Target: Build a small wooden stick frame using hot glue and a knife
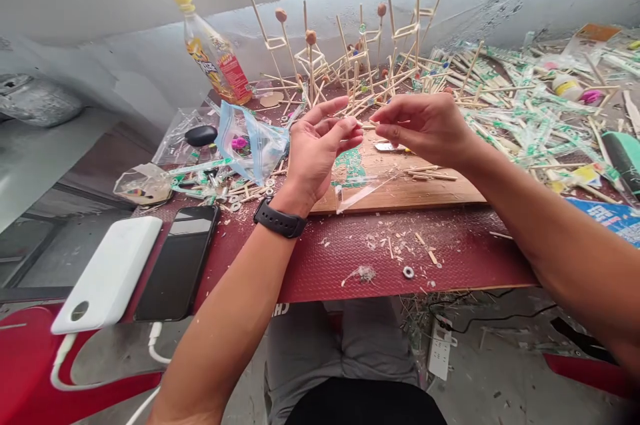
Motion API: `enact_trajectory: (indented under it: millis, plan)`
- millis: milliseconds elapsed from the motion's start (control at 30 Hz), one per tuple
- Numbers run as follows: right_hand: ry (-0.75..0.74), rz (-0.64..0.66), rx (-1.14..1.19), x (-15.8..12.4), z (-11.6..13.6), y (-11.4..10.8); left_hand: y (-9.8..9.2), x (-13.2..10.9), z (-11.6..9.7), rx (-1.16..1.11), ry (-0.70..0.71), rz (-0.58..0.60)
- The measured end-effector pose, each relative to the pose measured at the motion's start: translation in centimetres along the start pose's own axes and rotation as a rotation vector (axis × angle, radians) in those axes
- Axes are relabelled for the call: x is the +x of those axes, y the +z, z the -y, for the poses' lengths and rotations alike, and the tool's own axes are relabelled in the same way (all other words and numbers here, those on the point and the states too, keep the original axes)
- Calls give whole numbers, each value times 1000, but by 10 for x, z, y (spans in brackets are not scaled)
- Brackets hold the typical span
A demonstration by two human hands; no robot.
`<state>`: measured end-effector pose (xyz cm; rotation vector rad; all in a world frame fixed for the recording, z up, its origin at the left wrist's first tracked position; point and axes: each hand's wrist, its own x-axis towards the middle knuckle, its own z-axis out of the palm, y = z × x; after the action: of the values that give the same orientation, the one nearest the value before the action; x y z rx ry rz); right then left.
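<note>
"Fingers (327,108) hid most of our pale stick (369,125)?"

"Yes, we saw only a slim, plain bit above the desk (320,272), its ends lost where our left hand (320,145) and right hand (423,128) each pinched it."

"And the shiny metal piece (385,146)?"

"Our right fingers partly covered it; we couldn't make out its full shape."

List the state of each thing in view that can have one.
Left hand: fingertips pinched, apparently on a small wooden piece
Right hand: fingertips pinched, apparently on the small wooden piece
Plastic bottle: capped
Smartphone: screen dark, white cable plugged in
Power bank: white cable plugged in
Black wristband: worn
Wooden board: lying flat, littered with scraps
Power strip: black plug apparently inserted
</note>
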<state>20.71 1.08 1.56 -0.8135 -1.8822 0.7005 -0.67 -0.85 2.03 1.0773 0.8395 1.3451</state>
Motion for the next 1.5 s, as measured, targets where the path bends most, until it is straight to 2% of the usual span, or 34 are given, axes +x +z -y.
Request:
enact_trajectory:
  millis: [167,367,600,733,867,1200,1500]
  plan:
    - [-68,-35,-76,-2,5,0,-4,1,3,-55,39,90]
    - [-72,-49,-83,-3,9,2,-4,-4,-1,100,-28,156]
    - [-25,-44,-170,-2,13,1,-5,-5,0,223,-31,114]
    - [-63,-8,-211,-3,12,0,-5,-6,0,259,-11,142]
    - [-40,6,-177,-5,9,0,-4,-7,-1,290,-2,162]
    - [-95,-7,-217,-5,8,2,-4,-6,0,304,13,153]
    - [-62,-11,-243,-5,7,5,-5,-6,0,328,5,159]
